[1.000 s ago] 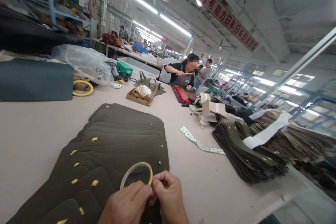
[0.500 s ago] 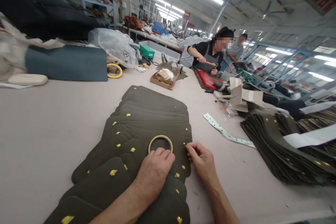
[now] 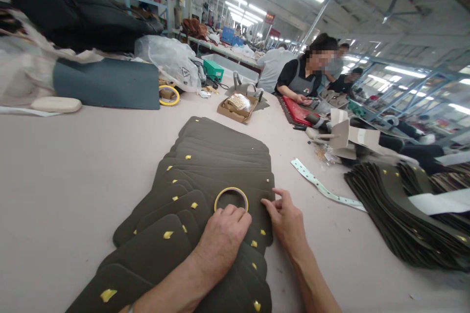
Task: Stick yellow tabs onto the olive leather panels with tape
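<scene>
My left hand (image 3: 223,234) is closed on the near side of a roll of yellow tape (image 3: 219,200), which stands on a spread of overlapping dark olive panels (image 3: 231,149). To its right, my right hand (image 3: 290,222) is at the panels' right edge, thumb and index finger apart. Its thumb tip touches the top panel, and nothing shows between the fingers. Small yellow tape pieces (image 3: 168,234) dot the panels on both sides. A small shiny stud (image 3: 268,181) shows just beyond my right hand.
A pale green perforated strip (image 3: 316,187) lies right of the panels, beside a thick stack of dark olive pieces (image 3: 389,215). Beyond are a cardboard box (image 3: 235,113) of gold-coloured parts, another yellow tape roll (image 3: 176,99) and a co-worker (image 3: 306,78) at a red piece (image 3: 295,111).
My right thumb and index finger have parted from a pinch near a stud, which no longer shows. My left hand stays on the tape roll. The view has shifted slightly.
</scene>
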{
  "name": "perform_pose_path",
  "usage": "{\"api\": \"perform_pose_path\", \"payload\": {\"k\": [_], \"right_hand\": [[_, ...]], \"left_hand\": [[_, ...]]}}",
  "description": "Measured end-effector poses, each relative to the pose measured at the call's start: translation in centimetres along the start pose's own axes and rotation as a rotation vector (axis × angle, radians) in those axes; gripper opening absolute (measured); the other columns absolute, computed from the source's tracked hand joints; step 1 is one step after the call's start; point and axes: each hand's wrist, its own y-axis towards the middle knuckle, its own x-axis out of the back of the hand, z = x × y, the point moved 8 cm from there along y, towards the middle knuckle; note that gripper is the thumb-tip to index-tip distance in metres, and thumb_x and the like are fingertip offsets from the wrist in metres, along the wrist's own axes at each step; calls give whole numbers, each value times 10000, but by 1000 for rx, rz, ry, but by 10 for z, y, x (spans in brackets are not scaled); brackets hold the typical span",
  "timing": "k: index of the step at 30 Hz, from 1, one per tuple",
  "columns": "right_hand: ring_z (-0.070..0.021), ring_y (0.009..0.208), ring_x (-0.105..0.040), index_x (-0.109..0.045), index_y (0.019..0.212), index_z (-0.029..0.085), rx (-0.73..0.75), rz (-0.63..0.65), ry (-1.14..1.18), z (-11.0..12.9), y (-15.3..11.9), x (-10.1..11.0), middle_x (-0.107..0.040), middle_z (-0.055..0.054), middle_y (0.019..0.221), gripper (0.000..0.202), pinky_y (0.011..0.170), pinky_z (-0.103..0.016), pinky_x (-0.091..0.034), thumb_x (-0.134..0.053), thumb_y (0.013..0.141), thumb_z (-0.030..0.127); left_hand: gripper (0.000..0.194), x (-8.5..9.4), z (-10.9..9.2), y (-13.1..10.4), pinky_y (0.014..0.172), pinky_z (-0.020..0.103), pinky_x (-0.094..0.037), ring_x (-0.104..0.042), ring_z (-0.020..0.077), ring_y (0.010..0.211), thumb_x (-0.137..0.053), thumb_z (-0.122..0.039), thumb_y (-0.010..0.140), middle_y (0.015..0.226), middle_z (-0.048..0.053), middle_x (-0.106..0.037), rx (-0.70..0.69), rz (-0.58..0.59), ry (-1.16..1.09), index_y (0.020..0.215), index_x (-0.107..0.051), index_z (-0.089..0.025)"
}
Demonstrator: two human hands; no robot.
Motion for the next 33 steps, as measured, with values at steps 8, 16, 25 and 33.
{"api": "perform_pose_path", "payload": {"k": [8, 16, 25, 33], "right_hand": [[-180, 837, -659, -649, 982, 189, 439, -24, -128, 22, -17, 3, -694, -74, 897, 191, 795, -309, -532, -461, 953, 199], [-181, 724, -657, -684, 854, 205, 227, 7, -148, 24, 4, -6, -687, -43, 775, 203, 697, -287, -517, -494, 923, 200], [-194, 641, -672, -709, 724, 198, 15, -103, -23, 13, -2, 2, -719, -43, 689, 170, 585, -267, -488, -583, 838, 206], [-179, 639, -668, -731, 715, 221, -25, 307, 92, 20, -37, -3, -730, -11, 689, 229, 580, -253, -467, -551, 857, 226]], "left_hand": [[147, 1, 1, 0, 790, 392, -518, -566, 233, 969, -463, -124, 930, 1009, 53, -637, 12, -2, -12, 983, -589, -179], [206, -3, 2, -2, 761, 370, -488, -565, 234, 897, -479, -38, 869, 961, 40, -637, 21, -24, -3, 925, -602, -194], [301, -7, 13, -3, 763, 367, -420, -549, 220, 820, -460, 1, 801, 863, 28, -628, -70, -257, 30, 934, -617, -218], [243, 25, 0, -7, 723, 313, -486, -576, 182, 763, -374, -124, 940, 792, 34, -607, -91, -311, -67, 884, -602, -185]]}}
